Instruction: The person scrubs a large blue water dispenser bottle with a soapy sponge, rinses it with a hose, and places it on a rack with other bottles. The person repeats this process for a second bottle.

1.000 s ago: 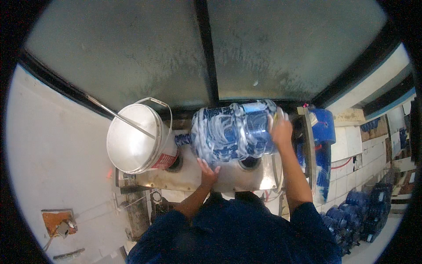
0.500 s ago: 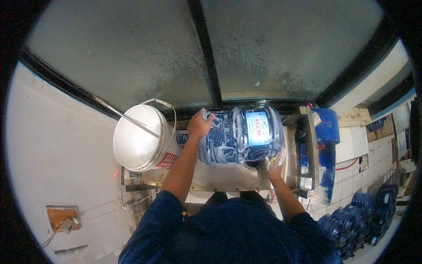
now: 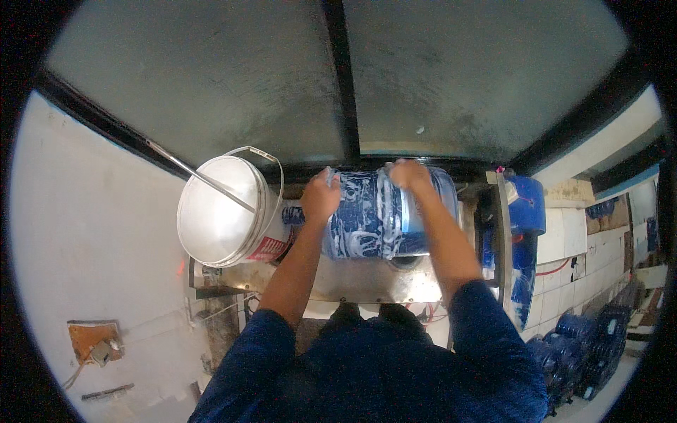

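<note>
A large clear-blue water jug (image 3: 360, 218) lies on its side on a metal counter (image 3: 338, 282), its neck pointing left. White suds streak its ribbed body. My left hand (image 3: 321, 196) grips the shoulder near the neck, fingers bent over the far side. My right hand (image 3: 411, 176) presses against the jug's upper far side, right of the middle, with its fingers curled. What lies under those fingers is hidden. A pale label (image 3: 415, 215) on the jug is partly covered by my right forearm.
Left of the jug stands a white bucket (image 3: 218, 211) with a raised wire handle and a metal rod (image 3: 197, 176) across it. Dark-framed glass (image 3: 479, 84) rises behind the counter. Blue drums (image 3: 525, 204) stand at the right, with several blue jugs (image 3: 578, 345) on the floor.
My right hand has moved from the jug's near lower right side up to its far side. My left hand stays by the neck. The view has shifted slightly.
</note>
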Demonstrator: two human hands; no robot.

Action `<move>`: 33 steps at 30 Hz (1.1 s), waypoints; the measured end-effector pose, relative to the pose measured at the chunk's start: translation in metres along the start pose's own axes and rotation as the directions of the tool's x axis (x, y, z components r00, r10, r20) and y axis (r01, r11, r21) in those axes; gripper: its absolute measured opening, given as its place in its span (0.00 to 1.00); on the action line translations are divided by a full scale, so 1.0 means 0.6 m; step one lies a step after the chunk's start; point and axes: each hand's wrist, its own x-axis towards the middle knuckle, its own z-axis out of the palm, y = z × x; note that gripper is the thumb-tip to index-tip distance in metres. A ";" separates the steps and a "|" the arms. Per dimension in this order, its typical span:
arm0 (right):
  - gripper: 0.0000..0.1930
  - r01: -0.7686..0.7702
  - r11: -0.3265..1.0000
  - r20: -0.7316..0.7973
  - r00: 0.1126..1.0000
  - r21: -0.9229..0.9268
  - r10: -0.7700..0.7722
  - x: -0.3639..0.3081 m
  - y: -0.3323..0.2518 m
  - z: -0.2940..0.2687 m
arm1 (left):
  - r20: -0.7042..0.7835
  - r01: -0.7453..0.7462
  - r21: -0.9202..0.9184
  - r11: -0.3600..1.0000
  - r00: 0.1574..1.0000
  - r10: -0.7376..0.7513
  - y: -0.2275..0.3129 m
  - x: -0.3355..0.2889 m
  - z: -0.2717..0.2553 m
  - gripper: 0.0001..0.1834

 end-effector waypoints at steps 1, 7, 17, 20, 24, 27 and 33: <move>0.26 -0.001 0.998 -0.099 0.995 0.070 0.008 -0.031 -0.035 0.004 | -0.025 0.004 -0.015 1.000 1.000 -0.004 -0.003 -0.001 -0.001 0.26; 0.24 0.096 0.988 -0.703 0.694 -0.122 -0.154 -0.215 0.012 0.131 | -0.135 -0.163 -0.029 0.986 0.978 0.158 -0.053 0.021 0.035 0.25; 0.23 -0.034 0.999 -0.009 0.999 -0.005 0.034 -0.001 -0.168 0.024 | -0.036 -0.077 -0.160 0.984 0.997 0.072 -0.033 0.025 0.015 0.34; 0.23 0.172 0.980 -0.300 0.934 -0.099 -0.194 -0.051 -0.243 0.087 | -0.042 -0.033 -0.274 0.961 0.999 0.022 -0.047 0.043 0.019 0.37; 0.25 0.331 0.912 -0.702 0.589 -0.243 -0.401 -0.148 -0.166 0.178 | 0.062 0.087 -0.116 0.989 0.995 -0.080 -0.033 0.038 -0.001 0.39; 0.25 0.171 0.967 -0.671 0.697 -0.187 -0.253 -0.140 -0.113 0.136 | 0.040 0.024 -0.128 0.992 0.999 -0.019 -0.038 0.036 0.011 0.37; 0.25 0.088 0.989 -0.365 0.923 -0.116 -0.125 -0.089 -0.127 0.056 | 0.013 -0.044 -0.083 0.996 0.999 0.046 -0.025 0.027 0.019 0.31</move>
